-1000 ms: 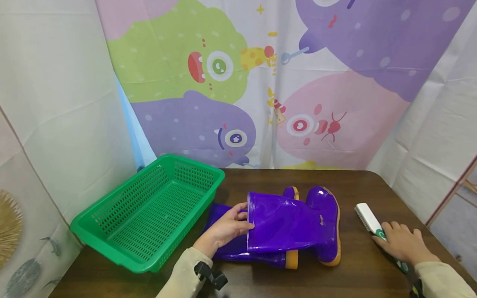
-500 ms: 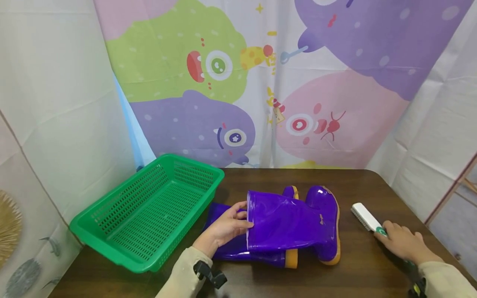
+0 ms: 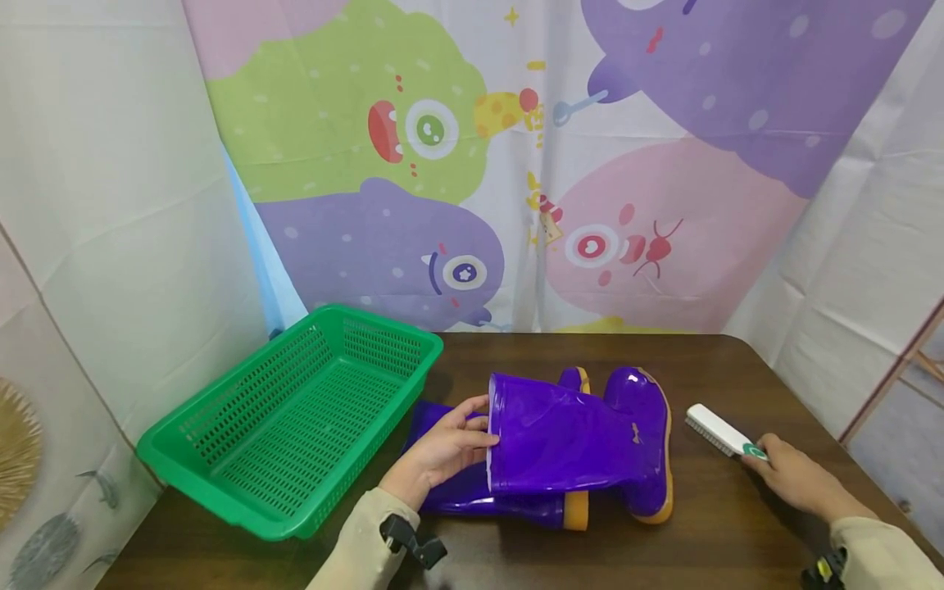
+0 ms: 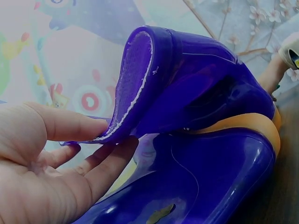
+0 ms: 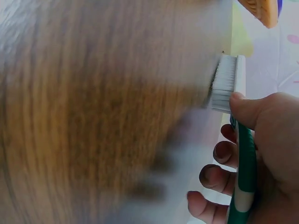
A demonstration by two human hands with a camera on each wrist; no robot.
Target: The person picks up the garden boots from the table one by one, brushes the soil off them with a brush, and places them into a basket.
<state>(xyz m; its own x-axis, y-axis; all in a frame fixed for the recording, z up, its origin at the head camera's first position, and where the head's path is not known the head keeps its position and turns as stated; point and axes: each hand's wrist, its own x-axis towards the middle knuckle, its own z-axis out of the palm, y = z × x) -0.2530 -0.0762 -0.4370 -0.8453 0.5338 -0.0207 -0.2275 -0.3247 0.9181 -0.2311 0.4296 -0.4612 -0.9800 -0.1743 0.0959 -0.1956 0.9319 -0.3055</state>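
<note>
My left hand [image 3: 442, 447] pinches the top rim of a purple rain boot [image 3: 560, 434] between thumb and fingers; in the left wrist view the boot's open shaft [image 4: 135, 79] shows a rough white edge. This boot lies across a second purple boot [image 3: 509, 508] with an orange heel, partly hidden beneath it. To the right, my right hand [image 3: 804, 479] grips the green handle [image 5: 246, 158] of a scrub brush [image 3: 719, 430], thumb near its white head. The brush's bristles face down toward the table in the head view.
A green slatted plastic basket [image 3: 310, 426] stands left of the boots on the dark wooden table [image 3: 627, 557]. A cartoon-printed curtain [image 3: 413, 197] hangs behind the table, with pale cloth at both sides.
My right hand has curled round the brush handle, and the brush head has swung a little to the left. The left hand still holds the boot rim, raised very slightly.
</note>
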